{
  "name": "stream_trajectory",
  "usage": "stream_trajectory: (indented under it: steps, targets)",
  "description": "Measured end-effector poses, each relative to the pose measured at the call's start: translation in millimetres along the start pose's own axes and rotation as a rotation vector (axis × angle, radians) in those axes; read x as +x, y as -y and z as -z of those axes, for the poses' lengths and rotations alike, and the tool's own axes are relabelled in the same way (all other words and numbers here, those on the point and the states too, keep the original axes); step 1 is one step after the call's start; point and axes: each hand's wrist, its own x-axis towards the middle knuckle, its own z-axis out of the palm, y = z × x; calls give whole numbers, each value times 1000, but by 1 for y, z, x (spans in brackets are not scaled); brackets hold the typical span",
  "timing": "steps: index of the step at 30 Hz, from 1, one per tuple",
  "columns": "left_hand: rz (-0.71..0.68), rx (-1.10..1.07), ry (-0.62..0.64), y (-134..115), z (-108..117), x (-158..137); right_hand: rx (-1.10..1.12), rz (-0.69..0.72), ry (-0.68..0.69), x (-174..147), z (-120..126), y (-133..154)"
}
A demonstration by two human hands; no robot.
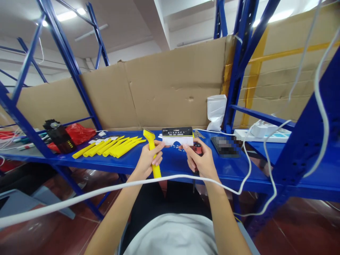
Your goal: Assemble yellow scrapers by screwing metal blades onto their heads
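one smooth yellow scraper (151, 143) in curled left fingers (158, 158); flat black-white packet (177, 132) pinched in right fingers (189, 151).

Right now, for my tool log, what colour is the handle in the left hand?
The handle is yellow, best seen in the head view.

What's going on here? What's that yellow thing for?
Someone sits at a blue table. Their left hand holds a yellow tool upright, and its fingertips reach the near end of a black-and-white pack. The right hand is at the pack's other end. More yellow pieces lie in a row to the left. The picture doesn't show for sure what the tool is for.
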Motion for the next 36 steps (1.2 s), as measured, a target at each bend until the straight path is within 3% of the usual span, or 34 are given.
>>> stream_trajectory:
  steps: [10, 18, 24, 29, 36]
  targets:
    - [-124, 107, 2, 4, -2, -1, -24, 185, -123, 0, -3, -9]
    - [-178, 355, 0, -5, -2, -8, -3, 164, -142, 1, -7, -10]
    - [-297, 606, -59, -10, 1, -8, 180, 17, -99, 0, -5, -9]
    - [-434, 741, -9, -14, 4, -8, 302, -101, -59, 1, -1, -3]
    - [-471, 847, 39, -8, 11, -3, 361, -213, 2, 2, 4, 1]
